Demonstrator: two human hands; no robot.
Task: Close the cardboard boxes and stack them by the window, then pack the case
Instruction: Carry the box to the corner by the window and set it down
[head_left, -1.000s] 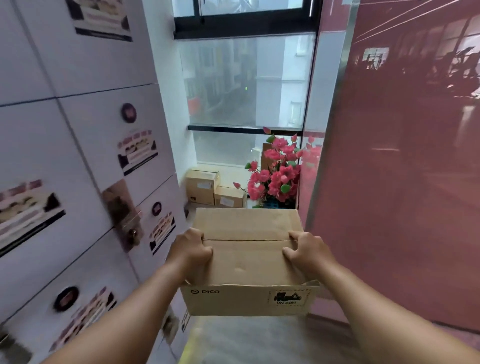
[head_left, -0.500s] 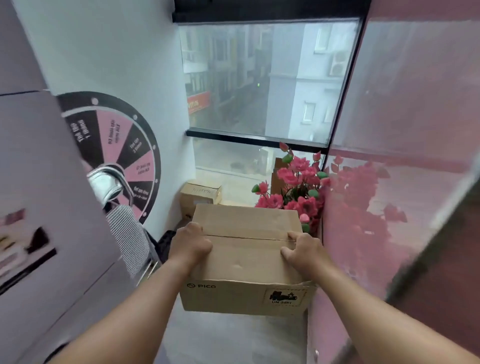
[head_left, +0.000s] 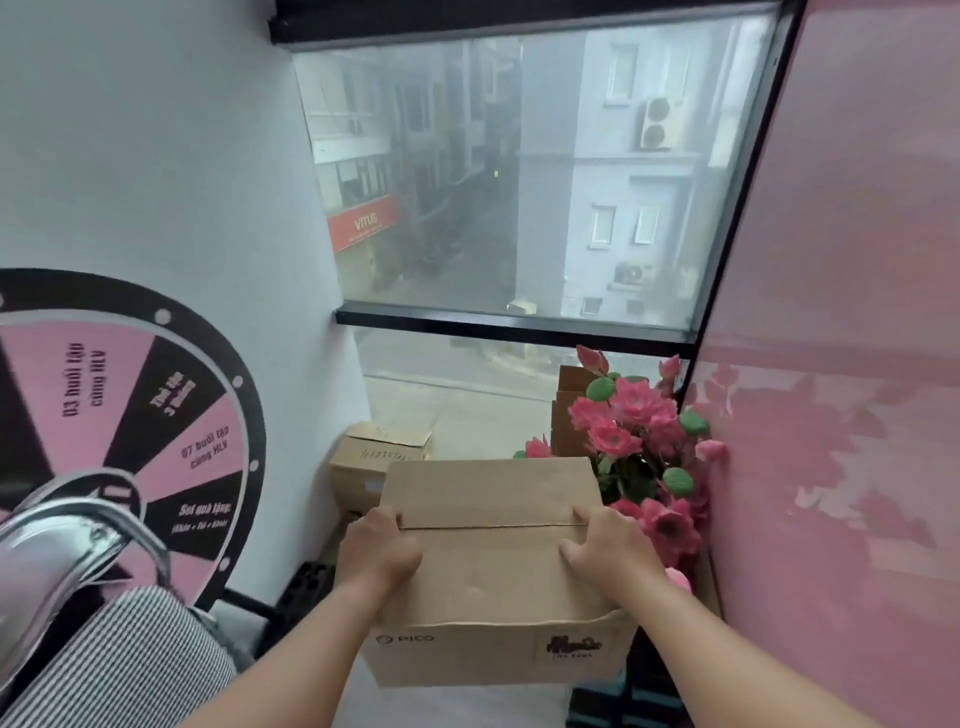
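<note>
On the far left hangs a pink and black prize wheel on the white wall, with a chrome chair arm near us below it. Further right, on the floor by the window, sits a closed cardboard box, tucked against the wall.

The person's left hand grips the left edge of the carried box, fingers curled down over its side, thumb on top beside the flap seam. The box is held in the air, flaps shut, its long axis running left to right across the body, the seam along that same line. The right hand clasps the right edge the same way, fingers bent over the corner, thumb on the lid.

Just beyond and right stand pink artificial flowers against the pink glossy panel.

The floor box lies ahead and to the left of the carried one, a little lower, so I judge the load must travel forward and leftward, with the left hand the nearer to that landing spot.
</note>
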